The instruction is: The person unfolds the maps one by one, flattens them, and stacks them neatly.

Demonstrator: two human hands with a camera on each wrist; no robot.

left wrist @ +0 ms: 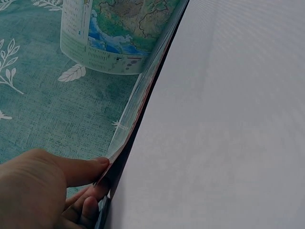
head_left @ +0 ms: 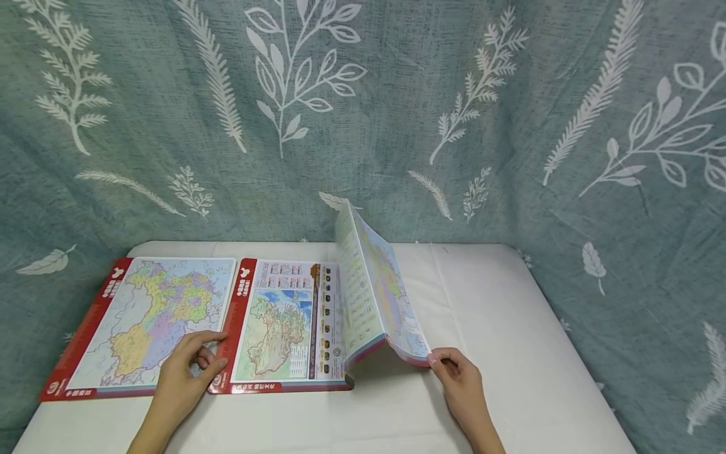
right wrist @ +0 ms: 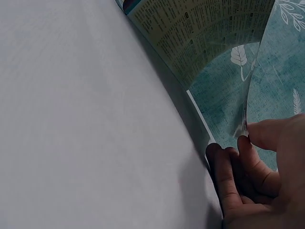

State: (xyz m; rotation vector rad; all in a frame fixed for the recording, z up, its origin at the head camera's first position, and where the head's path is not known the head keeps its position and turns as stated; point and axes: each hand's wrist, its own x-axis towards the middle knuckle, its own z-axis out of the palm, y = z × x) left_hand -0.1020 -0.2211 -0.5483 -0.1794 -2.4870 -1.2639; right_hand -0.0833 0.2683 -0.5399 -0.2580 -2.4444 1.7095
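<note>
Left hand (head_left: 190, 366) pinches the red left edge of a folding map (head_left: 278, 334), right hand (head_left: 458, 375) the near right corner of its lifted end; hands well apart. The map is on the white-covered desk (head_left: 496, 309), left part flat, right part tented up. Second red-edged map (head_left: 161, 315) lies flat just to its left, near right corner hidden by the left hand; grey-green leaf-print cloth (head_left: 397, 126) hangs behind.
</note>
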